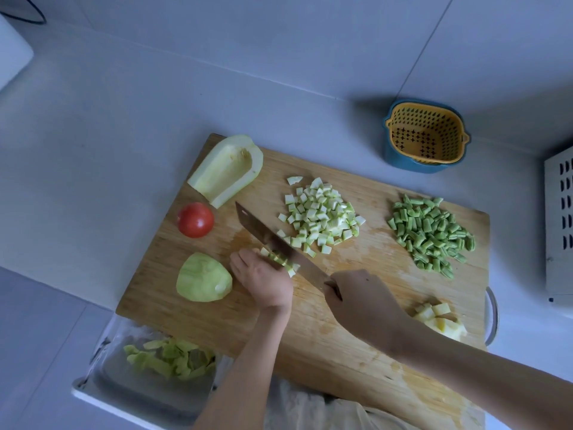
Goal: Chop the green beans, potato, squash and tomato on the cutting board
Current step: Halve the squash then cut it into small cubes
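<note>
A wooden cutting board point(325, 346) fills the middle of the counter. My right hand point(359, 302) grips the handle of a cleaver point(273, 240) whose blade rests across squash strips point(279, 259). My left hand point(263, 280) holds those strips down with curled fingers, right beside the blade. A pile of diced squash point(322, 215) lies behind the blade. Chopped green beans point(431, 234) are heaped at the right. A hollowed squash half point(226, 169) lies at the board's far left, a red tomato point(195, 220) below it, and a peeled squash piece point(203, 279) beside my left hand. Pale yellow potato chunks point(440, 321) sit near my right forearm.
A yellow strainer basket in a blue bowl point(426, 136) stands behind the board on the counter. A clear tray point(111, 364) with green peelings point(169, 358) sits at the board's near left corner. A white slotted box point(561, 225) is at the right edge.
</note>
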A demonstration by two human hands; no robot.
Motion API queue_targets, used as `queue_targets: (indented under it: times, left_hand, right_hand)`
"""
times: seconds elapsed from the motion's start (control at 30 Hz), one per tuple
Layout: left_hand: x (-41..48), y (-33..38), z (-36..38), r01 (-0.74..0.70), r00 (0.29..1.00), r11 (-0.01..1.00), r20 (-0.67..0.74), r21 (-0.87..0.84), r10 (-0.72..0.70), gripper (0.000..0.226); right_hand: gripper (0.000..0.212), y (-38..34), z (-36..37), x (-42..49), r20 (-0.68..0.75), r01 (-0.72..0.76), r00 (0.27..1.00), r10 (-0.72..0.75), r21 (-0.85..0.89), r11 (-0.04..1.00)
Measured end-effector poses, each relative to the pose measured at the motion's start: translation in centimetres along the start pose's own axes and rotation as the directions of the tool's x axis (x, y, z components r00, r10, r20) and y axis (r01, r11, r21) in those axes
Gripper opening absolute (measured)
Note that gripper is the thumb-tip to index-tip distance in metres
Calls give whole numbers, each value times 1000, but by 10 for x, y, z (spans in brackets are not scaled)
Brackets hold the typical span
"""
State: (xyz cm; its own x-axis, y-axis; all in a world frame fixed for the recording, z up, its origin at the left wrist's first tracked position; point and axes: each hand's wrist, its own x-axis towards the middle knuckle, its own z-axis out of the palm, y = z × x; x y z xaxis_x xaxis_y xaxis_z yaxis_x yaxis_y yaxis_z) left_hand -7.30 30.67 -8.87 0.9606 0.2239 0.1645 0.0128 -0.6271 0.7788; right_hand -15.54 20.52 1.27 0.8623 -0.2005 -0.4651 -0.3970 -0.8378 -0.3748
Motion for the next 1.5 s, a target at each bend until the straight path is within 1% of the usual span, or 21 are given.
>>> queue_targets:
  times: [0.07,0.17,0.2,0.27,0.33,0.5,0.57,0.63,0.67,0.77,0.83,0.9,1.0,1.17,1.23,1.3,1.33,1.43,1.5]
  left_hand:
    - [0,-1,0,-3,1000,1000,12,23,2,11]
    - [1,-1,2,30,999,999,23,36,-31,2]
    - [1,1,2,46,998,998,31,46,-47,8]
    - [0,1,3,58,998,997,34,47,-59,12]
    - [-1,2,2,45,999,998,16,46,-46,12]
    - [0,7,3,41,999,999,-32,27,-40,21]
    - [0,9,4,66,998,997,-18,30,-65,19]
    - [1,13,9,99,995,994,-17,39,-99,6]
    - [1,16,13,116,993,993,-11,38,-115,3]
    - [2,29,24,193,980,981,39,33,-194,11]
    - [3,34,28,230,972,973,41,32,-231,10]
    - [3,31,28,189,982,982,4,20,-189,5]
    - [1,18,16,74,997,997,-1,-13,-74,7]
    - [-7,2,3,-50,999,993,15,110,48,5]
    - [-8,1,5,-58,998,982,36,177,53,9]
    - [-8,0,8,-54,998,970,56,237,42,7]
    - [-8,-1,9,-52,998,966,59,254,39,5]
    - [-7,-3,10,-50,996,958,79,282,28,11]
    - [-7,-4,11,-58,996,951,80,303,35,10]
  right_hand:
    - [39,-2,0,-3,31,3,1000,-2,-47,999]
    - [38,-5,1,5,61,-5,998,11,-99,995]
    - [38,-6,3,9,63,-6,998,13,-106,994]
    - [37,-8,9,17,68,-1,998,8,-104,995]
    - [37,-9,13,26,76,9,997,-4,-66,998]
    - [35,4,6,36,71,-7,997,4,43,999]
    - [31,12,-4,41,56,-29,998,27,37,999]
    - [31,21,-14,45,41,-39,998,38,18,999]
    - [31,25,-19,47,36,-38,999,38,-1,999]
    - [30,30,-21,50,21,-27,999,28,-56,998]
    - [32,30,-16,49,15,-22,1000,23,-71,997]
    - [35,30,-13,48,9,-25,1000,26,-64,998]
    - [34,29,-15,44,1,-18,1000,19,-36,999]
    - [35,24,-17,18,-49,-6,999,8,36,999]
    - [36,21,-19,10,-51,-6,999,7,20,1000]
    - [38,18,-20,9,-41,-10,999,9,-15,1000]
    - [38,17,-20,10,-29,-15,999,14,-34,999]
    - [37,16,-17,16,11,-35,999,36,-71,997]
    - [37,14,-11,25,23,-39,999,41,-87,995]
